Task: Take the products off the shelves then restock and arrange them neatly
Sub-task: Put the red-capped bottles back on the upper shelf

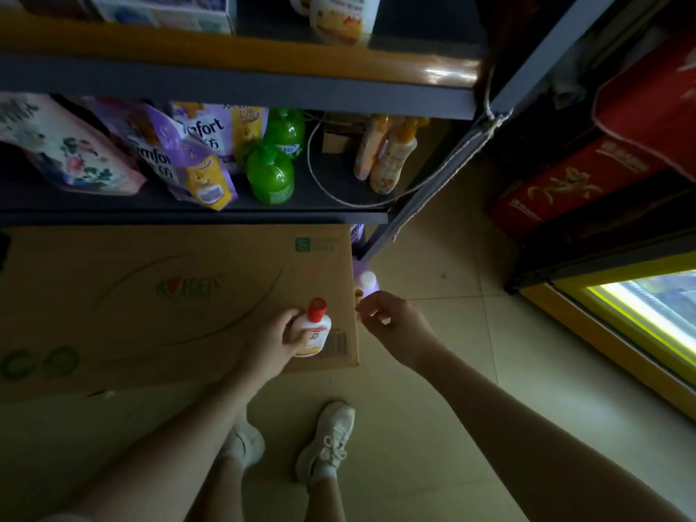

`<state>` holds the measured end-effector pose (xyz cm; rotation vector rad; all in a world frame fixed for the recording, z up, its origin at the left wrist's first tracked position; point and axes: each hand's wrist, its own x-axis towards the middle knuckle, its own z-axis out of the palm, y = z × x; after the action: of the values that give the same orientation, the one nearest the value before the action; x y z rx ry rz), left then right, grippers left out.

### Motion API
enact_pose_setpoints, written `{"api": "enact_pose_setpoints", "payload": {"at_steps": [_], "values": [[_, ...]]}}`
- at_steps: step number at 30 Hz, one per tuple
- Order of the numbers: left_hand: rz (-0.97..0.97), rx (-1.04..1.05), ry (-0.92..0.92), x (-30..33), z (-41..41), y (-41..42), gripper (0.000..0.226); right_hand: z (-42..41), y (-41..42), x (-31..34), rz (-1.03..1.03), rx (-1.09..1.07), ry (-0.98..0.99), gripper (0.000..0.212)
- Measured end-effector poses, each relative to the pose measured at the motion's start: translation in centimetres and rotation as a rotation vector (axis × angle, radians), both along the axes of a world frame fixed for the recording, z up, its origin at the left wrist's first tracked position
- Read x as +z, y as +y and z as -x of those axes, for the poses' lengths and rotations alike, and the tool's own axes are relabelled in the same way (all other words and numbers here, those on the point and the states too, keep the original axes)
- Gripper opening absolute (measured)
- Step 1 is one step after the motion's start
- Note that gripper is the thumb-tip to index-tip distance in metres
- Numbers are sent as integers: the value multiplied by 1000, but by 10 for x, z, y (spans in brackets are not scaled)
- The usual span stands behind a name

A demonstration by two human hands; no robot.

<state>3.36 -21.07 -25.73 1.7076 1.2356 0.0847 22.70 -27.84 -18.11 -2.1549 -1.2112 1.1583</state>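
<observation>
My left hand (273,339) grips a small white bottle with a red cap (312,331), held over the right end of a flat cardboard box (150,295). My right hand (391,320) hovers just right of the box with fingers loosely curled, holding nothing. Right beyond its fingertips a purple bottle with a pale cap (367,282) stands on the floor beside the box. On the dark shelf (188,214) above stand two green bottles (271,175), purple and yellow softener pouches (188,156) and two cream bottles with orange caps (391,160).
A rope (339,194) loops across the shelf's right part and up the metal post (425,190). Red cartons (565,190) are stacked at the right, above a lit yellow-framed cooler (640,314). Tiled floor and my white shoes (327,442) lie below.
</observation>
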Motion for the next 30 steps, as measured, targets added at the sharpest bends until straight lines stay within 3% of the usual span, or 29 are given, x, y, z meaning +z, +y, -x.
{"api": "enact_pose_setpoints", "payload": {"at_steps": [6, 11, 15, 17, 21, 26, 30], "values": [[22, -61, -261, 81, -11, 12, 27, 5, 17, 36, 17, 104, 123, 46], [-80, -20, -413, 149, -17, 40, 28, 19, 38, 83, -135, 26, 202, 38], [-316, -118, -426, 199, -14, 71, 35, 14, 59, 131, -320, -17, 116, 33], [-535, -174, -352, 219, -10, 95, 45, 8, 74, 154, -423, -113, 103, 30], [-863, -248, -4, 236, 0, 148, 49, -4, 113, 192, -614, -278, 118, 23], [-857, -345, 294, 238, 2, 195, 70, -16, 164, 206, -682, -245, -62, 26], [-891, -382, 370, 235, -9, 216, 72, -26, 194, 199, -612, -225, -203, 29]]}}
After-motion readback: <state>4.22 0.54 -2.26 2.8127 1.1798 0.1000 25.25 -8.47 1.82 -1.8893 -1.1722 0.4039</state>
